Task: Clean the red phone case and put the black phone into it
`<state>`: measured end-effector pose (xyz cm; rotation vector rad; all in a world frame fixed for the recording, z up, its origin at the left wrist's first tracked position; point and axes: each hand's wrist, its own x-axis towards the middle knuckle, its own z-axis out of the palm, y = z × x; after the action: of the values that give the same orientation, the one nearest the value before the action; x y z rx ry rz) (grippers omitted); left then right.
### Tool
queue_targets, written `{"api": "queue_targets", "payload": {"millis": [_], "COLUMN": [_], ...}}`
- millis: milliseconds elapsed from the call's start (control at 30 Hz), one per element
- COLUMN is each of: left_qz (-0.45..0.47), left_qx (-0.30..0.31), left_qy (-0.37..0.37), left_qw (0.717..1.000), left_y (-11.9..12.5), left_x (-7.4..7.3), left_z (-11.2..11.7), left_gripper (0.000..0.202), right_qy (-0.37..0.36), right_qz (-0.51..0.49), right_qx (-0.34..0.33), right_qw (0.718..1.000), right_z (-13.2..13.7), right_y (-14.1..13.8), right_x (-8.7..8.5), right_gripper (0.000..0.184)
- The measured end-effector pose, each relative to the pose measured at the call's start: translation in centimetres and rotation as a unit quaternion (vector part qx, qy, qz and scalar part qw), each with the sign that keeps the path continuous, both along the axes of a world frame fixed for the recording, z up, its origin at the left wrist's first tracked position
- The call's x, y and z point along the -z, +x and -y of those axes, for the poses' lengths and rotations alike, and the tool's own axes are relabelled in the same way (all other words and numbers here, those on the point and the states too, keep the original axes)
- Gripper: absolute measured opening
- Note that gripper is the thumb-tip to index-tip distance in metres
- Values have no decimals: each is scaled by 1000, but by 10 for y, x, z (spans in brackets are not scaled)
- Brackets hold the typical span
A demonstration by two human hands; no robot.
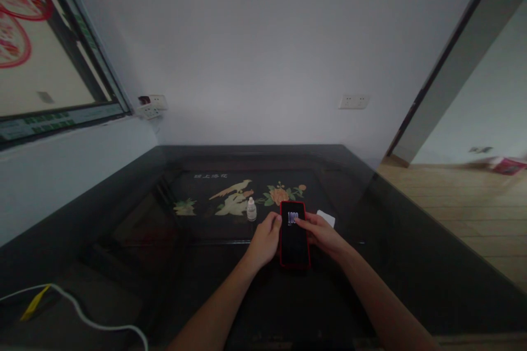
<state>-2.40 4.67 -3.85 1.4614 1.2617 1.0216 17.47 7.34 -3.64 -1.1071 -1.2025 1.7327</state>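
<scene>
My left hand and right hand grip a red-cased smartphone by its long edges, fingers curled, near the middle of the black tabletop. Just beyond my left hand stands a small white dropper bottle, its contents unseen; a white scrap of paper lies past my right.

One head-worn camera looks forward and down from just behind the left hand and right hand, across the tabletop toward the wall at twelve o'clock, with a doorway at two o'clock.
</scene>
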Motion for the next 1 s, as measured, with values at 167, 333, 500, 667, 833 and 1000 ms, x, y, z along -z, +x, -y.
{"api": "queue_targets", "payload": {"millis": [167,333,500,667,833,1000], "left_qz": [6,28,9,2,8,98], "left_qx": [8,8,-10,-44,-57,-48], "left_qy": [4,1,56,37,37,-68], "left_qw": [1000,1000,998,998,998,992], "left_y": [0,4,6,6,3,5], "left_x": [0,1,5,7,3,6], "left_z": [0,0,-2,-4,-4,-6], "left_gripper": [34,35,32,33,36,42], "right_qy": [-8,-30,-62,-119,-126,-137], "right_qz": [-13,-32,-78,-173,-193,-209], "right_qx": [0,15,5,-56,-84,-92], "right_qw": [1000,999,995,976,969,964], "right_z": [2,1,1,8,11,13], "right_y": [-1,0,-2,-7,-9,-13], "right_x": [-3,-1,0,-6,-11,-8], "right_gripper": [38,36,38,44,49,57]}}
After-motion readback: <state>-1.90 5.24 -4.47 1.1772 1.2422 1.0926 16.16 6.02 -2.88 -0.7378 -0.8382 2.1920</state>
